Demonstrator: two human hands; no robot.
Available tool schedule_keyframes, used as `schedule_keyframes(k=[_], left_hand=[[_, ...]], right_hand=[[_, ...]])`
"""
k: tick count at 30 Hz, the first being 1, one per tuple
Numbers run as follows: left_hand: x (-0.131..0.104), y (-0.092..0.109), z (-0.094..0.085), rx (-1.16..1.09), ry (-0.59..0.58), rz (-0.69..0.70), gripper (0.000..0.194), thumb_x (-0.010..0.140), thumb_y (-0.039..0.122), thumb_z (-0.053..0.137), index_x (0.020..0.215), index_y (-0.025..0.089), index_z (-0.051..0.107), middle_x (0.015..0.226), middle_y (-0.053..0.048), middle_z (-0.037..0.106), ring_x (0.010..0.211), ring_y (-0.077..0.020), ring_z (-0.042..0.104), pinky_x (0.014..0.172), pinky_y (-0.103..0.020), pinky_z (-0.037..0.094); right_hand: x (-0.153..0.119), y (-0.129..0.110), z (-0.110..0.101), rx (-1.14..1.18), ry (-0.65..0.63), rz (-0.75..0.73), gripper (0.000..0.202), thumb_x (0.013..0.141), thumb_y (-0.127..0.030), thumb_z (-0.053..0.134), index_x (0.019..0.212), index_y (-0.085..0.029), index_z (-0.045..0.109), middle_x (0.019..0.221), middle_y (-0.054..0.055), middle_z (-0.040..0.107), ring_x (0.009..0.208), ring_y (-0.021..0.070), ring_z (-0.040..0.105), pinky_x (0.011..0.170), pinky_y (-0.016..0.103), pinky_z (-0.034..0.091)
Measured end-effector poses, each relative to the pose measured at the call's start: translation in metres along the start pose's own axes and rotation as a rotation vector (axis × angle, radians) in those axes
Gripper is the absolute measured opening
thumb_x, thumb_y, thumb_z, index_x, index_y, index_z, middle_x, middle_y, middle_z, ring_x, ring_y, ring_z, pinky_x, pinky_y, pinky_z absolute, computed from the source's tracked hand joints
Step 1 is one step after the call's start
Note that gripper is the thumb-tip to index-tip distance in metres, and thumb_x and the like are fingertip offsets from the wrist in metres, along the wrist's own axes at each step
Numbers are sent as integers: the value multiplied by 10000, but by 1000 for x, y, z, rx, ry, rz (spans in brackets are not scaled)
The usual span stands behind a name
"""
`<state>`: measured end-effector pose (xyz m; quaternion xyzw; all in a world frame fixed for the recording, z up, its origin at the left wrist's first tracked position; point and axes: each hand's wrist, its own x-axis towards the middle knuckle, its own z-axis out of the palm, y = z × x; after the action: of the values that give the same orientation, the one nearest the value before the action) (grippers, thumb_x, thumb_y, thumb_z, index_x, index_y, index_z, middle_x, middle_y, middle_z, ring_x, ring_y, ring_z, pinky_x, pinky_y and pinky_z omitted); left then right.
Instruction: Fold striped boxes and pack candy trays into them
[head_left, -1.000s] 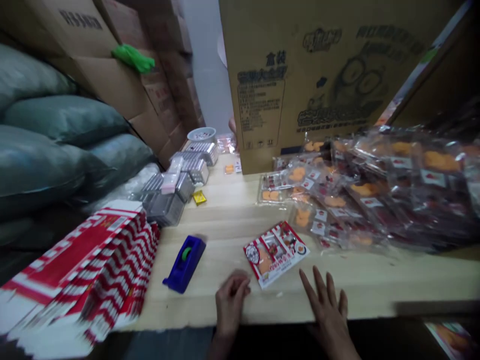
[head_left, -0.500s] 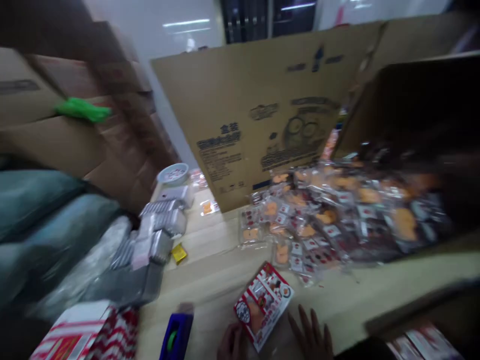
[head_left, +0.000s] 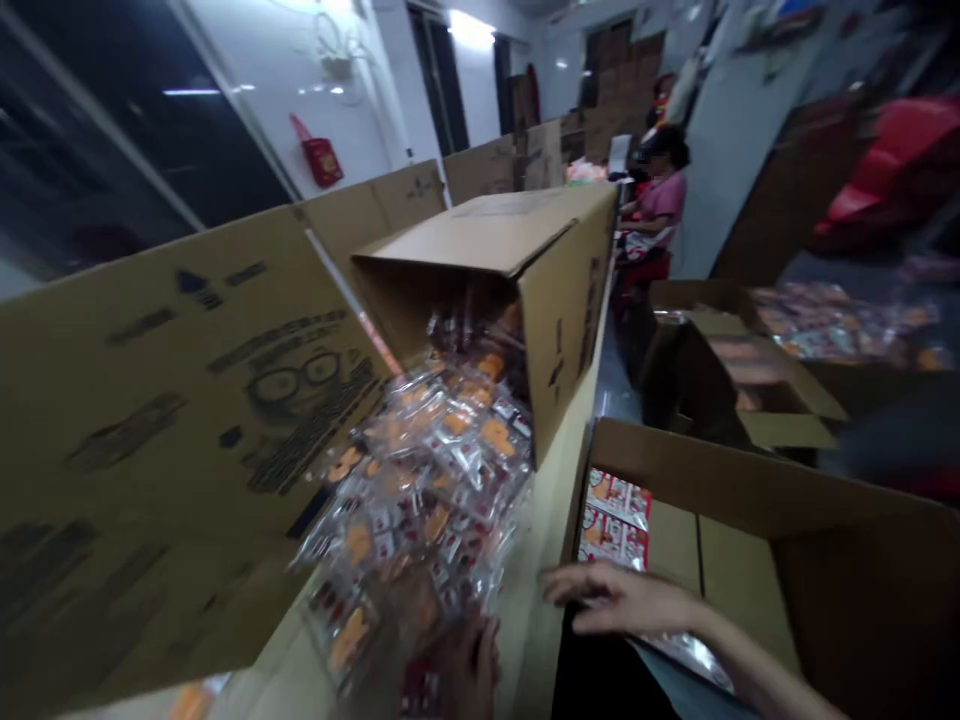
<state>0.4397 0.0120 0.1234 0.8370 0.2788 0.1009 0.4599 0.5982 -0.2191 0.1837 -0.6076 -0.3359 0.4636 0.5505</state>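
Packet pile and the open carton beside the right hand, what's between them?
Head view shows a pale tabletop strip between packet pile and carton; the right hand overlaps it.

Packet pile (head_left: 431, 490) on desk (head_left: 551, 480). Cardboard panel (head_left: 150, 430) left of pile. Tipped carton (head_left: 499, 235) behind pile, pile running into its mouth. Packing box (head_left: 847, 530) right of pile, beside desk; printed packs (head_left: 615, 525) inside, on pile side. Right hand (head_left: 619, 597) right of pile, by that box's pile-side wall. Left hand (head_left: 471, 668) at pile's near end. Another carton (head_left: 799, 395) right of pile, farther back. Person (head_left: 661, 205) well behind pile, to right.
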Motion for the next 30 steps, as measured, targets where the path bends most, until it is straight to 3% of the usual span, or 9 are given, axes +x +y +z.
schedule_keyframes(k=[4,7,10,14,16,20,25,27,30], left_hand=[[71,89,82,93,-191,235,557,923,607,380,634,190,610,597,-37,606,596,-167,560,617,-268,463],[119,128,155,118,-284,306,546,962,539,346,585,195,539,543,-10,525,546,-145,491,575,-253,410],[165,132,222,125,-309,387,499,965,504,376,603,198,531,623,-29,557,630,-163,533,666,-281,455],[221,115,285,145,-407,458,374,971,456,402,1004,182,655,1087,-136,661,1072,-259,598,969,-426,475],[242,109,302,172,-484,439,377,980,439,417,1142,184,641,1237,-148,621,1198,-274,556,1022,-444,462],[267,108,319,223,-585,429,307,966,365,535,1214,202,610,1284,-110,591,1118,-231,600,946,-423,522],[282,111,335,260,-695,452,310,953,348,568,1224,198,597,1272,-109,593,1069,-212,616,907,-414,543],[288,108,339,287,-728,459,312,953,354,567,1225,203,597,1272,-107,594,1069,-215,615,902,-419,546],[296,98,335,358,-758,454,309,949,363,570,1220,218,600,1267,-106,600,1072,-222,611,890,-425,553]], right_hand=[[-30,-3,-111,-13,502,-90,547,896,-442,632,1387,-217,538,1272,115,671,1175,235,634,1023,425,488],[-38,26,-192,-135,840,-93,468,900,-460,595,1268,-172,620,1137,121,733,1057,248,689,959,444,529],[-33,59,-267,-262,1056,-60,365,913,-403,541,1137,-148,676,993,112,770,940,243,724,879,413,565],[-7,91,-366,-326,1196,11,293,908,-273,508,1055,-111,705,888,121,769,854,247,722,835,411,564],[13,103,-412,-369,1222,41,280,901,-205,502,1058,-106,711,927,122,765,874,241,710,855,404,552],[65,122,-494,-461,1207,94,248,912,-136,509,1047,-118,715,1000,122,753,956,232,684,931,408,512],[135,135,-589,-579,1180,117,203,952,-270,601,1093,-138,662,1153,83,683,1091,228,640,976,463,492],[162,137,-623,-613,1175,107,238,951,-299,609,1130,-146,642,1198,80,656,1120,233,620,984,473,484],[202,139,-658,-631,1156,59,251,969,-207,538,1180,-105,629,1242,124,644,1150,231,575,1011,425,437]])
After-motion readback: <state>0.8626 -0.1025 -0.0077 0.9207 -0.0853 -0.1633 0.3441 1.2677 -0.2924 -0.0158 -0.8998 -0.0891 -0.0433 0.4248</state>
